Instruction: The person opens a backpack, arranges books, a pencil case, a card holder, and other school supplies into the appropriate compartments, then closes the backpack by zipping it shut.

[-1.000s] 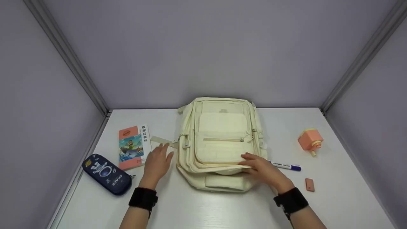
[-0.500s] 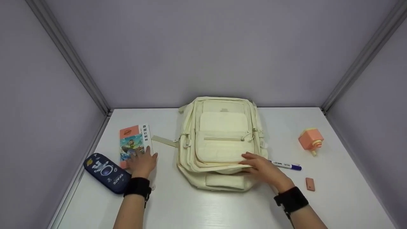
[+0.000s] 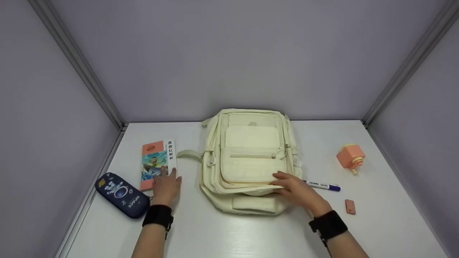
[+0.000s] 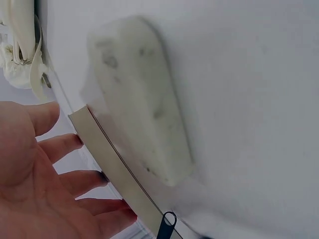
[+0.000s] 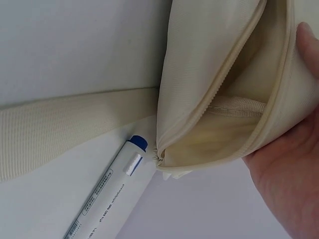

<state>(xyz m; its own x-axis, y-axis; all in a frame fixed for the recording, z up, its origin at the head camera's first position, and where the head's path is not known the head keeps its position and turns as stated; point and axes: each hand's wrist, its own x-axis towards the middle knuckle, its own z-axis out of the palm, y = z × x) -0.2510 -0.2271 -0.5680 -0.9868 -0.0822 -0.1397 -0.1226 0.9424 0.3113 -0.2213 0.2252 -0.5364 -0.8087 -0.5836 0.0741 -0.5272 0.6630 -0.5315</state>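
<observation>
In the head view my left hand (image 3: 167,188) rests its fingers on the lower right part of a book (image 3: 154,163) with a coral, white and blue cover. The left wrist view shows those fingers spread along the book's edge (image 4: 117,169), beside a smudged whitish block (image 4: 139,99) on the table. A cream backpack (image 3: 252,143) lies in the middle, front side up. My right hand (image 3: 301,191) grips the lower right edge of its front panel. The right wrist view shows a zipped pocket (image 5: 234,129) gaping open, with my thumb (image 5: 309,47) on the panel.
A navy pencil case (image 3: 122,195) lies left of the book. A strap (image 3: 190,154) sticks out from the backpack's left side. On the right are a whiteboard marker (image 3: 322,185), a small reddish block (image 3: 350,207) and a coral-and-yellow cube-shaped object (image 3: 350,157). Walls enclose the table.
My left hand has moved left from beside the strap onto the book, and the book has shifted slightly right. The strap's end has bent. My right hand stays at the backpack.
</observation>
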